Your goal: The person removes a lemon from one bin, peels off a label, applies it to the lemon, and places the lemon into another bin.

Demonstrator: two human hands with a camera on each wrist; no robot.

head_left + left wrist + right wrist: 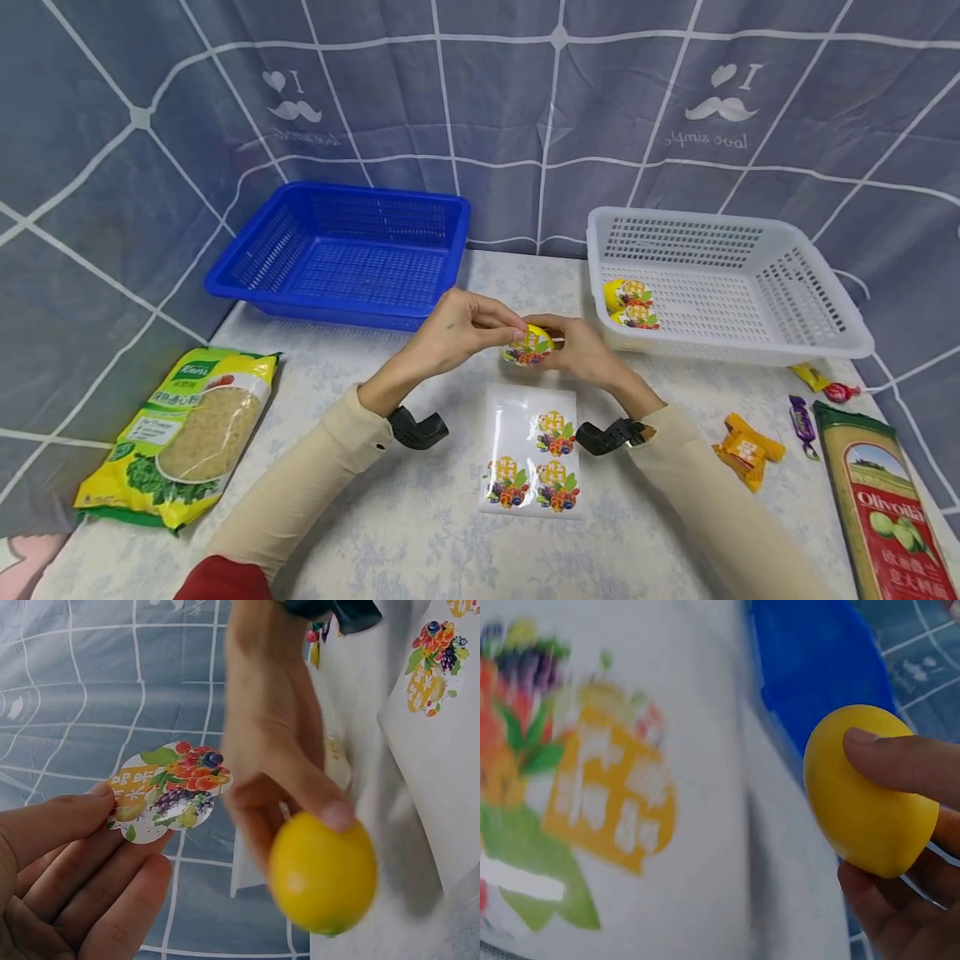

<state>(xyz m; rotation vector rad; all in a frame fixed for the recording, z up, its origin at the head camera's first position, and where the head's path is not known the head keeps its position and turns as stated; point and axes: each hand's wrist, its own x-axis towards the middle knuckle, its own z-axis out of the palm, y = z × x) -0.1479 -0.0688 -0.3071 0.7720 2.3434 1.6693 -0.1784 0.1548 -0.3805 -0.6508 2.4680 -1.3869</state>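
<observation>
My left hand (pixel 453 333) pinches a fruit-print sticker (pixel 169 791) between thumb and fingers; in the left wrist view the sticker is apart from any other surface. A yellow lemon (pixel 870 791) is held by my right hand (pixel 581 354), thumb on one side and fingers on the other. From the head view, the sticker overlaps the lemon in front. Below both hands lies a white sticker sheet (pixel 513 417) with three printed fruit stickers on it. Inside the white basket (pixel 720 325), two yellow lemons (pixel 626 296) bearing similar stickers sit at the left end.
A blue basket (pixel 337 312) stands at the back left. A Knorr pasta bag (pixel 213 425) lies at the left. On the right are an orange-wrapped snack (pixel 747 450), a purple-wrapped candy (pixel 802 425), a red candy (pixel 842 392) and an Olivoilà pasta pack (pixel 888 508).
</observation>
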